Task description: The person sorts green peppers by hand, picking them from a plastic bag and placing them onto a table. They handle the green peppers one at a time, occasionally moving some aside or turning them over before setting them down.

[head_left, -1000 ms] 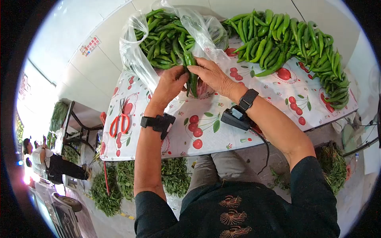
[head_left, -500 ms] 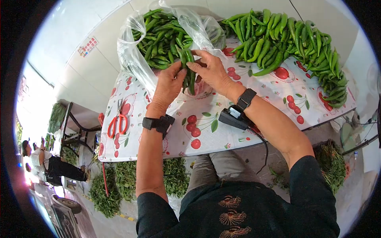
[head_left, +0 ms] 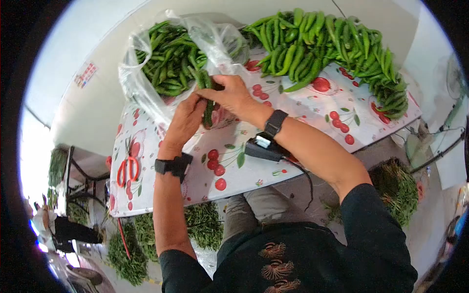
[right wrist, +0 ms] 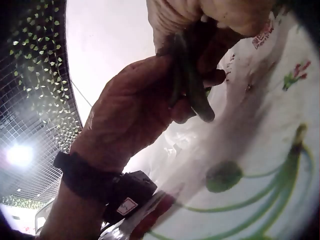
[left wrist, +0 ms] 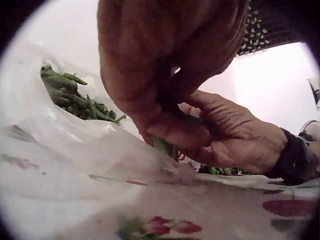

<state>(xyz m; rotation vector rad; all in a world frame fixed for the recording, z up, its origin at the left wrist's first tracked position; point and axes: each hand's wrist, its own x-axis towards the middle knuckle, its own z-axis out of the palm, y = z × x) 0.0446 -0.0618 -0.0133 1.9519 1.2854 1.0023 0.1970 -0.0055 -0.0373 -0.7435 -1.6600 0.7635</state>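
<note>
Both hands meet over the near edge of an open clear plastic bag (head_left: 133, 83) heaped with green chili peppers (head_left: 163, 63). My right hand (head_left: 237, 97) holds a few green chili peppers (head_left: 208, 117) upright, its thumb reaching across them to the left fingertips. From the other side my left hand (head_left: 184, 119) pinches the same peppers. In the right wrist view one pepper (right wrist: 197, 97) hangs with its blunt end below the fingers. The left wrist view shows a short piece of pepper (left wrist: 164, 146) under the fingers, the remainder hidden by them.
A curved row of green chili peppers (head_left: 298, 51) lies along the table's back and right side. Orange-handled scissors (head_left: 128, 168) rest at the left on the cherry-print tablecloth (head_left: 264, 171). Bundles of greens (head_left: 129, 254) lie on the floor, and another person (head_left: 63, 227) is at far left.
The head view has shifted, so the table and bag appear further left. My hands stay together on the peppers, and the right thumb has moved across toward the left fingertips.
</note>
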